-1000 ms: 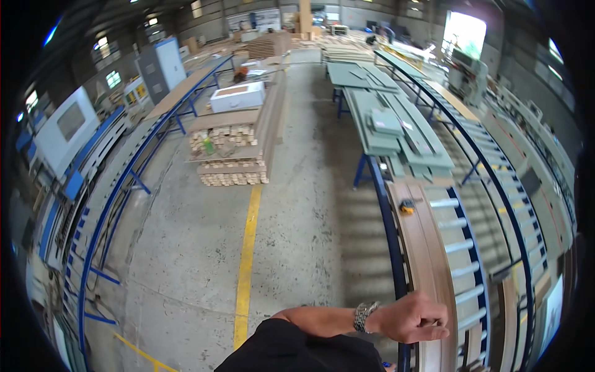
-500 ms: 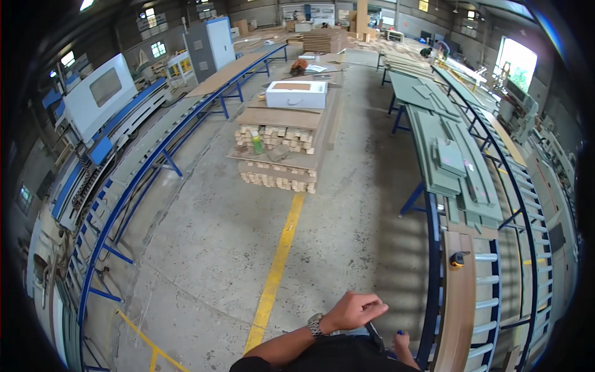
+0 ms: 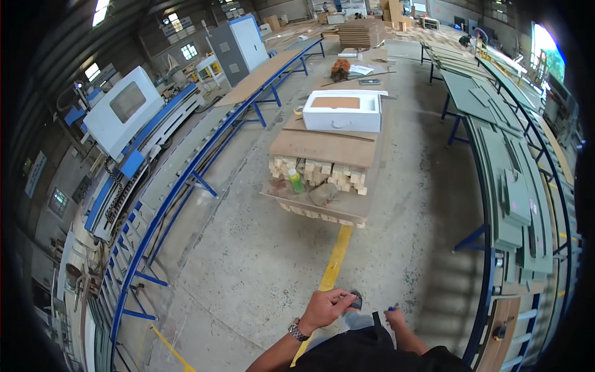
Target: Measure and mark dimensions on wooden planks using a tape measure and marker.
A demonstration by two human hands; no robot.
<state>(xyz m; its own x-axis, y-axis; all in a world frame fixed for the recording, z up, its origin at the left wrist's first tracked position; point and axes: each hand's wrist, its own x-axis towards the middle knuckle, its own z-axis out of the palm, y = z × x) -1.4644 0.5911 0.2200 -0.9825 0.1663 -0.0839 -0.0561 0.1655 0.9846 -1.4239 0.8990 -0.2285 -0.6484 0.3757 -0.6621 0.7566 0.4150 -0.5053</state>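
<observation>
My left hand (image 3: 326,308), with a metal-banded watch (image 3: 297,330) on its wrist, hangs in front of my body above the floor. Its fingers are curled together, and whatever they might hold is hidden. Lower and to the right, my right hand (image 3: 395,318) is closed on a small blue object (image 3: 391,309), too small to name surely. Neither hand touches the stack ahead. On that stack of pale wood strips (image 3: 322,173) and brown boards (image 3: 322,146) rest a white box (image 3: 342,118) and a green bottle (image 3: 295,180).
A blue-framed roller conveyor (image 3: 186,180) runs along the left beside a white machine (image 3: 124,111). On the right, grey-green panels (image 3: 511,198) lie on another blue frame. A yellow-and-black tape measure (image 3: 499,332) sits on a brown board (image 3: 503,310). A yellow line (image 3: 334,260) marks the floor.
The stack and white box appear nearer, and the view has turned somewhat left. The right-hand panels and tape measure have shifted toward the right edge. My left hand has moved left in view.
</observation>
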